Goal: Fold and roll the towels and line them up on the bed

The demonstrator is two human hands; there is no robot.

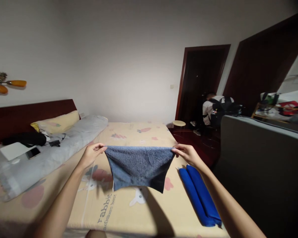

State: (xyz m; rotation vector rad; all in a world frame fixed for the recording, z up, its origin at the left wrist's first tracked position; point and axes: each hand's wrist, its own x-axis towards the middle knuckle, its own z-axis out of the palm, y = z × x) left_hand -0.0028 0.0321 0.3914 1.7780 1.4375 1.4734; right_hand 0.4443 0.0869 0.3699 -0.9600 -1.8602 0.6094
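Observation:
A grey-blue towel (139,167) hangs in the air over the bed, stretched flat between my two hands. My left hand (93,152) pinches its upper left corner. My right hand (186,153) pinches its upper right corner. The towel's lower edge dangles free above the cream bedsheet (139,208) printed with rabbits and carrots. Two rolled bright blue towels (198,195) lie side by side on the bed near its right edge, just under my right forearm.
A long grey bolster (52,155), a yellow pillow (57,123), a phone (32,153) and a black bag (27,138) lie at the bed's left by the dark headboard. A grey partition (263,172) stands right. A person (210,110) sits by the dark doorway.

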